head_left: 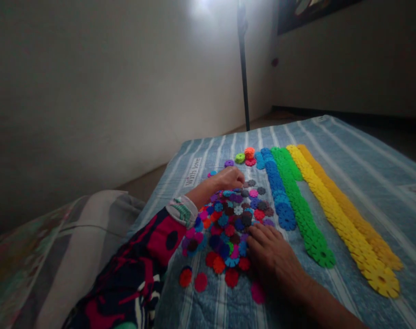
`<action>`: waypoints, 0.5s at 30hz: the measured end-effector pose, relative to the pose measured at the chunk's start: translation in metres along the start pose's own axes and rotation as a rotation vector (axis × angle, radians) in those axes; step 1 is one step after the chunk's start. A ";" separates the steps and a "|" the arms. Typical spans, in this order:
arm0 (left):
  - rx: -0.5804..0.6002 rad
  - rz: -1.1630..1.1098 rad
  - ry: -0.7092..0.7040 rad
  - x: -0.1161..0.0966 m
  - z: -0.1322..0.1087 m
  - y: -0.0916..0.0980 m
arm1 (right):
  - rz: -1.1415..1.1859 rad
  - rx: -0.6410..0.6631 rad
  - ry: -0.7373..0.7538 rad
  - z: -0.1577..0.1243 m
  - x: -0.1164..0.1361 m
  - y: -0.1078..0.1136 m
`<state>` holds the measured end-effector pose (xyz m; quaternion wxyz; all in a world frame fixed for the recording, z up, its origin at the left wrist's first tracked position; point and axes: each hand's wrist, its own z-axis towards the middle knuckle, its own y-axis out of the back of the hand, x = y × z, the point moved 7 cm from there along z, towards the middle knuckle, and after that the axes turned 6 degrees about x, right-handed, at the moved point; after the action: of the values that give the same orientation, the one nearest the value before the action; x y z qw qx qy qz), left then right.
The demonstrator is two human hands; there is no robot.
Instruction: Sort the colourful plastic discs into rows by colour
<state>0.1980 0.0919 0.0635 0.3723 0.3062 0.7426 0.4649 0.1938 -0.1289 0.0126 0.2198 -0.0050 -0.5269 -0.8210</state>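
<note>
A loose pile of small plastic flower-shaped discs (pixel 228 224) in red, blue, purple and pink lies on a blue striped blanket (pixel 359 169). My left hand (pixel 230 178) rests at the pile's far edge, fingers curled down onto the discs; what they pinch is hidden. At the pile's near right edge my right hand (pixel 271 253) lies palm down, fingers stretched toward the discs. To the right run sorted rows of discs: blue (pixel 276 192), green (pixel 299 205), yellow (pixel 338 219) and orange (pixel 352 210).
A few separate discs, green (pixel 240 158), orange-red (pixel 249 154) and purple (pixel 229 163), lie beyond the pile. A dark pole (pixel 244 68) stands against the pale wall. A grey and patterned cushion (pixel 57 256) lies to the left. Dim room.
</note>
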 end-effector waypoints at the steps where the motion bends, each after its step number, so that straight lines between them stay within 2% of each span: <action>1: 0.029 -0.001 -0.030 -0.005 -0.010 -0.008 | 0.007 0.011 0.000 0.000 -0.001 0.001; 4: 0.057 -0.011 -0.096 -0.018 -0.038 -0.023 | 0.007 0.030 0.012 0.001 -0.003 0.003; 7: 0.018 -0.010 -0.066 -0.020 -0.062 -0.029 | -0.026 0.024 0.022 0.001 -0.005 0.006; 11: 0.017 0.071 -0.004 -0.010 -0.093 -0.036 | -0.036 0.017 0.032 0.002 -0.004 0.008; 15: 0.064 0.211 0.142 0.007 -0.119 -0.039 | -0.020 0.026 0.020 0.002 -0.003 0.008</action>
<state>0.0899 0.0279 0.0604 0.2578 0.3604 0.7453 0.4982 0.1989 -0.1286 0.0196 0.2171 0.0114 -0.5354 -0.8161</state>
